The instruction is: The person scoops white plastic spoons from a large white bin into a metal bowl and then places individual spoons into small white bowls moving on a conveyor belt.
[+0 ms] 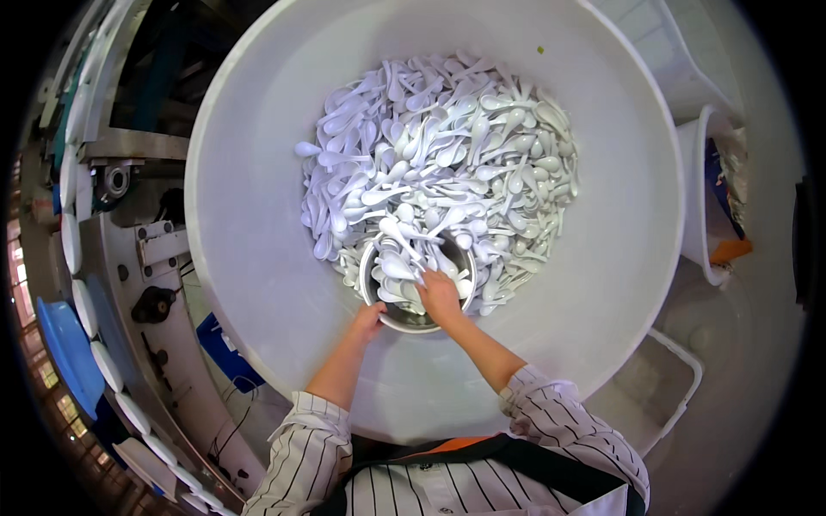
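The left hand (370, 316) grips the rim of the bowl (415, 328); the right hand (440, 297) touches spoons (396, 266) inside, whether gripping I cannot tell. More spoons heap beyond both hands in the tub (245, 215).

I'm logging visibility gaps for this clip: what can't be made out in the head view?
In the head view:
Right hand: its own back hides most fingertips; grip unclear.
Left hand: fingers mostly hidden by hand and metal bowl.
Metal bowl: bottom mostly covered by spoons.
White tub: lower spoons buried under the top layer.
White bin: contents warped and unclear near the picture's edge.
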Demonstrator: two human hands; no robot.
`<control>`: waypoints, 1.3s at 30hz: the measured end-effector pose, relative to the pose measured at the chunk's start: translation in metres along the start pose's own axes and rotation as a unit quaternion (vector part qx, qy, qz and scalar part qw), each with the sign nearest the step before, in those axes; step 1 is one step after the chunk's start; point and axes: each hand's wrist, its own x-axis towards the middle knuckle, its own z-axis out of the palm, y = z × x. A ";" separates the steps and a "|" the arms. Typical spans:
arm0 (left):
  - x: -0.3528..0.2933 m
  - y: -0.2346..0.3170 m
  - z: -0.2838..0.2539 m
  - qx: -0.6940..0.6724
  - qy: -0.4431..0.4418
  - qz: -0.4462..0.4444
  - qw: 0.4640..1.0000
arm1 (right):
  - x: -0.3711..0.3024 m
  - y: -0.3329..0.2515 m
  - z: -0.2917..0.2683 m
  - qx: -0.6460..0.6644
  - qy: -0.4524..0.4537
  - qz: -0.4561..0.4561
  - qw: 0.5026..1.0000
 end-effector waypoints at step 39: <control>-0.523 -0.203 -0.244 -0.389 0.327 0.391 0.767 | -0.198 -0.696 0.259 -0.022 -0.372 -0.651 0.661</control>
